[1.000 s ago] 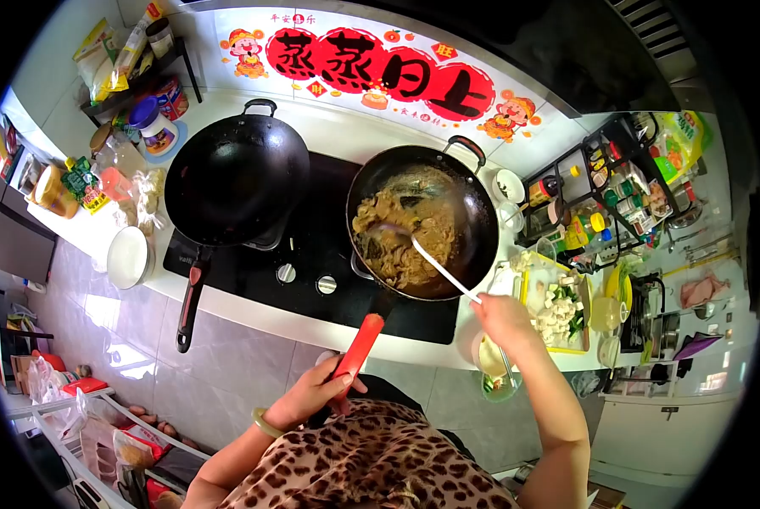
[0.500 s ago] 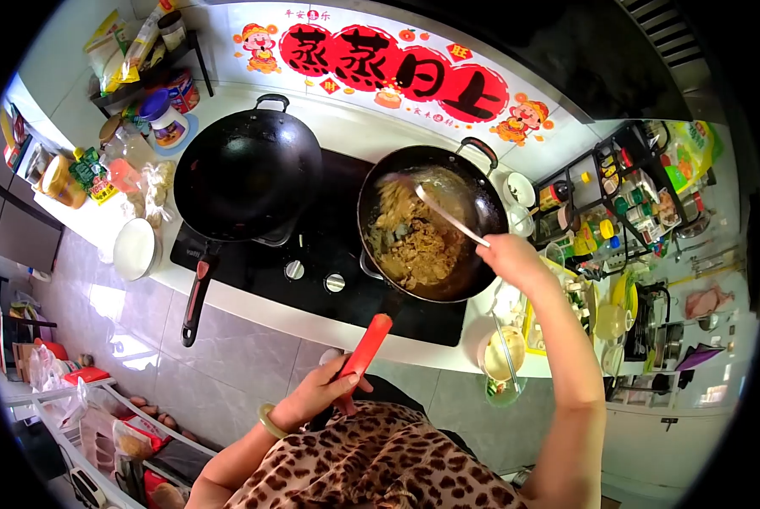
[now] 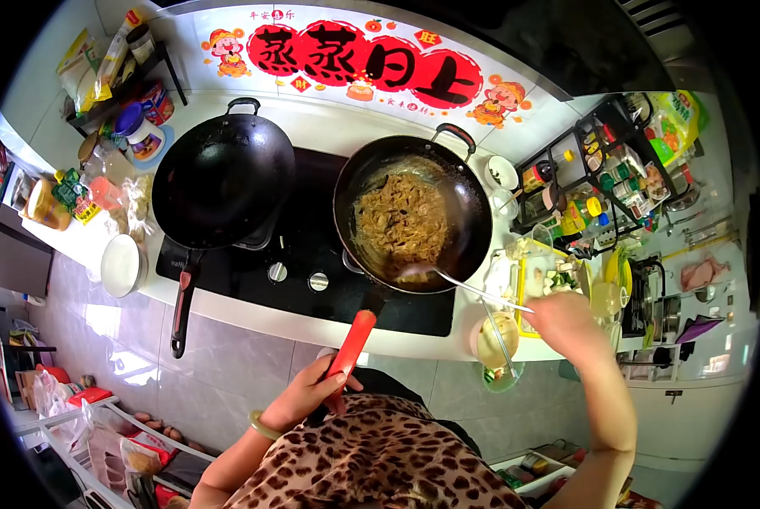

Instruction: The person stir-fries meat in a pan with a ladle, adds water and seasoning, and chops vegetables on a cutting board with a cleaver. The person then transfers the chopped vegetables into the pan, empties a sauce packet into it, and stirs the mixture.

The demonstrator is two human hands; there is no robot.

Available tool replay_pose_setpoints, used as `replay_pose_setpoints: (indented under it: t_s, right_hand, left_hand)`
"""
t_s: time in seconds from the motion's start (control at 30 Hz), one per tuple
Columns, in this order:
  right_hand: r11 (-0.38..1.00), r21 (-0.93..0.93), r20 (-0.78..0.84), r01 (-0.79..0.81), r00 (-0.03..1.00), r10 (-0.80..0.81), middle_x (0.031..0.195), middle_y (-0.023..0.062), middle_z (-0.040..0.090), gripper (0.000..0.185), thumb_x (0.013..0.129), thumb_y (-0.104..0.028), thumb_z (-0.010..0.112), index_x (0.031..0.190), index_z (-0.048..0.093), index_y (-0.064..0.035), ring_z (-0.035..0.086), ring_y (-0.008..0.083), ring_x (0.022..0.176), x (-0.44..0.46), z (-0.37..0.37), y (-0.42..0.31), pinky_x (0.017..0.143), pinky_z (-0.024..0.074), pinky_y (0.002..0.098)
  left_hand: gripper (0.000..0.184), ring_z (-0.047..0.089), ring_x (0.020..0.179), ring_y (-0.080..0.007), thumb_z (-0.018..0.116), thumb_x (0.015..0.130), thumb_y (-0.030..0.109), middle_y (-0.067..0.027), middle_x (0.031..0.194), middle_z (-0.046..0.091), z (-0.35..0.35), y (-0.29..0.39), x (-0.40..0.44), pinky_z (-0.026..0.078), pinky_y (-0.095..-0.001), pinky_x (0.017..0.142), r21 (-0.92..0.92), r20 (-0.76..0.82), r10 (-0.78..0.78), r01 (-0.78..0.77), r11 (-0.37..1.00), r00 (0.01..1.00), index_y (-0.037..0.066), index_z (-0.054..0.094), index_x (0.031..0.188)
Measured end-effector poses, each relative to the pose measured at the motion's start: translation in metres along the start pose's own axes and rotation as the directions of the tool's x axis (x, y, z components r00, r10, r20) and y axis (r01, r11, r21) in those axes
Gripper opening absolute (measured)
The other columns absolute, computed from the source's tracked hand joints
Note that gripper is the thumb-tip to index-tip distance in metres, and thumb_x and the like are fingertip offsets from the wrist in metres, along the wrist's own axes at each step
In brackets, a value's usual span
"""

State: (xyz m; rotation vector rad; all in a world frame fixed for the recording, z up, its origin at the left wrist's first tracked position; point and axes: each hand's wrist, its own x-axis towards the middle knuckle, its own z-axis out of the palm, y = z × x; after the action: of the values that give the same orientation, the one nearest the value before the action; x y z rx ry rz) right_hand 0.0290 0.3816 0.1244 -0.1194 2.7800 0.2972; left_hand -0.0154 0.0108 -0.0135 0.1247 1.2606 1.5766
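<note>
My left hand (image 3: 310, 392) is wrapped round the red handle (image 3: 354, 341) of the right-hand wok (image 3: 472, 208). In this wok lies a heap of brown, glistening cooked food (image 3: 404, 214), perhaps sliced meat. My right hand (image 3: 573, 327) grips a long, thin metal spatula (image 3: 486, 294) by its end, off the wok's lower right side. The spatula's blurred head dips to the near inner wall of the wok, just below the food. A second, bare-looking black wok (image 3: 223, 182) rests on the left burner, touched by neither hand.
The black cooktop (image 3: 312, 305) has two knobs. A white bowl (image 3: 123, 265) sits left, near the counter edge. At right are a pale bowl with chopsticks (image 3: 497, 338), a yellow-edged tray (image 3: 558, 276) of cut food, and a bottle rack (image 3: 596, 182).
My right hand has moved right and down, bringing the spatula from the wok's far left to its near side. The food is gathered toward the middle. My left hand keeps its hold.
</note>
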Motion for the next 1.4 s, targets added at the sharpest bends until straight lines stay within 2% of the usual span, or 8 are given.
replay_pose_setpoints:
  t_s: [0.43,0.67,0.83,0.97,1.13,1.23,1.3,1.4]
  right_hand:
    - [0.960,0.048,-0.223,-0.276,0.934,0.279,0.078,0.0166,0.064,0.023,0.088,-0.027,0.052,0.081,0.062,-0.0075,0.061,0.0365,0.075,0.145,0.054,0.042,0.067,0.0482,0.0466]
    - [0.882,0.179,0.278,-0.436,0.882,0.379,0.085,0.0173,0.063,0.026,0.090,-0.028,0.047,0.087,0.061,-0.0065,0.060,0.0364,0.082,0.029,0.064,0.018,0.073,0.0464,0.0472]
    - [0.760,0.505,0.302,-0.409,0.909,0.289,0.076,0.0182,0.061,0.027,0.089,-0.028,0.050,0.082,0.061,-0.0050,0.058,0.0373,0.074,-0.015,0.028,-0.018,0.067,0.0454,0.0441]
    - [0.781,0.481,0.247,-0.399,0.916,0.316,0.074,0.0165,0.061,0.025,0.087,-0.028,0.053,0.080,0.062,-0.0058,0.059,0.0364,0.072,-0.025,0.000,-0.014,0.065,0.0458,0.0436]
    - [0.980,0.055,0.072,-0.194,0.979,0.190,0.070,0.0148,0.061,0.022,0.087,-0.026,0.052,0.079,0.061,-0.0078,0.060,0.0352,0.070,0.021,0.042,-0.010,0.064,0.0466,0.0442]
    - [0.957,0.098,0.020,-0.272,0.962,0.271,0.073,0.0172,0.062,0.025,0.088,-0.027,0.050,0.082,0.061,-0.0058,0.060,0.0374,0.073,0.065,0.063,0.008,0.067,0.0469,0.0449]
    - [0.899,0.361,-0.150,-0.250,0.935,0.320,0.074,0.0200,0.062,0.027,0.089,-0.027,0.050,0.084,0.062,-0.0033,0.060,0.0394,0.075,0.076,0.078,0.040,0.069,0.0466,0.0453]
    - [0.746,0.532,0.035,-0.401,0.890,0.454,0.073,0.0200,0.061,0.026,0.087,-0.025,0.053,0.089,0.062,-0.0003,0.060,0.0348,0.067,0.089,0.072,0.071,0.061,0.0466,0.0410]
  left_hand:
    - [0.031,0.061,0.062,-0.0138,0.043,0.096,0.019,-0.0116,0.101,0.061,0.002,0.002,-0.003,0.051,-0.0226,0.054,-0.008,-0.029,-0.008,0.008,1.000,1.000,0.000,0.041,0.121]
    - [0.036,0.061,0.061,-0.0140,0.044,0.096,0.019,-0.0117,0.100,0.062,-0.006,-0.015,0.008,0.051,-0.0224,0.053,-0.044,0.021,0.055,-0.054,0.998,0.998,-0.001,0.039,0.125]
    - [0.035,0.061,0.061,-0.0137,0.044,0.096,0.019,-0.0117,0.100,0.062,-0.005,-0.009,0.007,0.051,-0.0223,0.053,-0.028,0.021,0.031,-0.031,0.999,0.999,-0.001,0.040,0.124]
    - [0.035,0.061,0.060,-0.0139,0.044,0.096,0.020,-0.0115,0.100,0.062,-0.005,-0.006,0.006,0.051,-0.0224,0.053,-0.010,0.015,0.021,-0.021,1.000,1.000,-0.001,0.040,0.123]
    - [0.035,0.061,0.060,-0.0143,0.044,0.096,0.020,-0.0118,0.100,0.062,-0.005,-0.007,0.007,0.051,-0.0228,0.053,-0.004,0.024,0.033,-0.033,0.999,0.999,-0.001,0.040,0.123]
    - [0.035,0.061,0.060,-0.0144,0.044,0.096,0.020,-0.0114,0.099,0.062,-0.003,-0.005,0.006,0.051,-0.0229,0.053,-0.002,0.007,0.025,-0.025,1.000,1.000,-0.001,0.040,0.123]
    - [0.031,0.061,0.061,-0.0130,0.041,0.096,0.020,-0.0119,0.100,0.061,-0.004,-0.005,0.006,0.050,-0.0227,0.056,0.018,0.002,0.013,-0.013,1.000,1.000,0.003,0.045,0.122]
    - [0.032,0.060,0.061,-0.0127,0.041,0.096,0.020,-0.0124,0.101,0.061,-0.003,-0.003,0.005,0.050,-0.0226,0.056,0.013,0.008,0.015,-0.015,1.000,1.000,0.003,0.044,0.123]
